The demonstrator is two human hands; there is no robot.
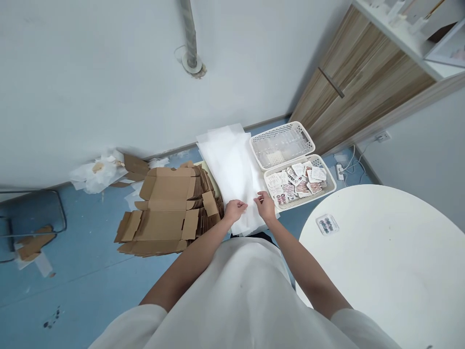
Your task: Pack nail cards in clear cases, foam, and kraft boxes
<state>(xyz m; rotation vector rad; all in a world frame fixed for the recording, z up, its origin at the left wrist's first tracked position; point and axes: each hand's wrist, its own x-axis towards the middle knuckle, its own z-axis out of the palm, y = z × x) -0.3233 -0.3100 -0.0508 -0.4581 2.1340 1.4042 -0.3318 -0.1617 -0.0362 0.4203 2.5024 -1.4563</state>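
A stack of thin white sheets (232, 165) lies in front of my body, its layers loosely overlapping. On the near part of the stack, my left hand (236, 210) is closed in a pinch on a white sheet. My right hand (265, 206), a short distance to the right, has its thumb and fingertips drawn together on the sheet. Flattened brown cardboard boxes (165, 208) are piled left of the sheets. Just beyond my right hand is a white basket (329, 182) with many small printed packets (301, 179).
A second white basket (307, 131) holds clear plastic cases. To the right stands a round white table (381, 252) bearing a small clear case (327, 225). Crumpled packing paper (98, 172) lies by the wall. A wooden cabinet (348, 68) and a power strip (339, 171) are at the right.
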